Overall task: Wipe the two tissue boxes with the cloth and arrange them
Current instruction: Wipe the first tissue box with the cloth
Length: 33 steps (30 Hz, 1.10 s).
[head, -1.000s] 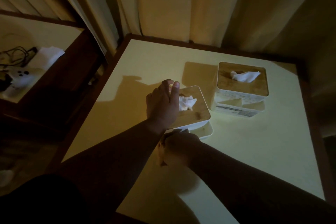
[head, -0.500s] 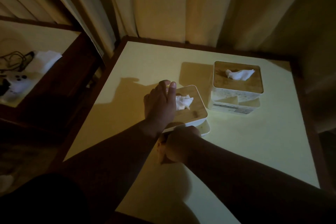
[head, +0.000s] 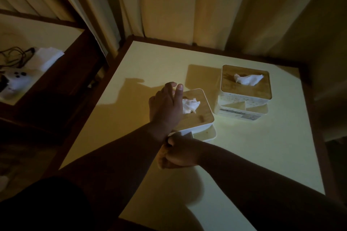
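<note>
2 bare forearms, a dark garment point(head: 43, 204) at the left shoulder.

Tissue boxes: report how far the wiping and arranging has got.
Done: nothing can be confirmed; the far tissue box stands untouched on the table. In hand: the left hand rests on the near tissue box, while the right hand is curled at its front edge; a cloth is not clearly visible. Left: the far box, then arranging both.

Dim home room: drawn curtains point(head: 169, 5), wood-edged table point(head: 272, 146), game controller point(head: 16, 80) on side shelf point(head: 37, 32).
</note>
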Each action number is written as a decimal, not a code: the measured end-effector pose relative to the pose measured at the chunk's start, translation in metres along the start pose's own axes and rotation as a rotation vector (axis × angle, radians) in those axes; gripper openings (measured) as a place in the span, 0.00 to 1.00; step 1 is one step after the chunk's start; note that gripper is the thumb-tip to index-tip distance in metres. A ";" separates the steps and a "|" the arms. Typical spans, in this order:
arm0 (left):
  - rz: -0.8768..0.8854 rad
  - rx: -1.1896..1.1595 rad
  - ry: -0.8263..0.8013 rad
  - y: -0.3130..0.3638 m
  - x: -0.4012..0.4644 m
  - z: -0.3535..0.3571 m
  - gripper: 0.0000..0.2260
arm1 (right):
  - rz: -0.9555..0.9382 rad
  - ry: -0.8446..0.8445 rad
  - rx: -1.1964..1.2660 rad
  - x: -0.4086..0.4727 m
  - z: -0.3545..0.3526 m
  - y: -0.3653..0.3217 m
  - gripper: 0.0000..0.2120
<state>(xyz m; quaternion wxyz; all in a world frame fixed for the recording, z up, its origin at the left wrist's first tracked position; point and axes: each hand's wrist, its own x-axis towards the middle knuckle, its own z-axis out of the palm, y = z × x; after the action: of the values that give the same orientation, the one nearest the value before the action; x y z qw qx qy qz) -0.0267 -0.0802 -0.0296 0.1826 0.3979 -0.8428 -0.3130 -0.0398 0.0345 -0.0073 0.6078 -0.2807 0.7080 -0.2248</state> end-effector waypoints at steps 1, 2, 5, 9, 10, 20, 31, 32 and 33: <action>0.000 0.001 0.000 0.000 0.000 0.000 0.36 | -0.052 -0.030 -0.199 0.001 0.000 0.002 0.08; -0.002 0.004 0.000 0.000 0.000 0.000 0.36 | -0.160 0.055 -0.609 0.005 0.006 0.019 0.05; -0.002 0.018 -0.001 0.002 0.000 0.001 0.35 | -0.167 0.255 -0.847 0.002 0.018 0.019 0.11; 0.001 0.006 0.010 0.001 0.000 0.002 0.35 | -0.069 0.209 -0.583 0.000 0.013 -0.003 0.07; 0.002 0.002 0.012 0.001 0.000 0.002 0.35 | -0.076 0.157 -0.530 0.001 0.010 -0.006 0.07; -0.004 -0.004 0.004 0.002 0.000 0.000 0.35 | -0.043 0.044 -0.757 0.007 -0.003 -0.009 0.16; 0.001 -0.019 -0.008 0.000 -0.001 -0.003 0.28 | 0.028 0.157 -1.104 0.003 0.003 0.005 0.15; 0.003 -0.017 -0.008 0.000 -0.001 -0.003 0.28 | 0.011 0.161 -1.064 0.004 0.003 0.004 0.16; 0.002 -0.018 -0.008 0.000 -0.001 -0.003 0.28 | 0.002 0.156 -1.027 0.005 0.003 0.004 0.17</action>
<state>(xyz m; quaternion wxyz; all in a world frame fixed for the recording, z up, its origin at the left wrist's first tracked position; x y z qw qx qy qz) -0.0249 -0.0806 -0.0273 0.1832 0.3940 -0.8412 -0.3218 -0.0379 0.0345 -0.0143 0.3374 -0.5243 0.7706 0.1319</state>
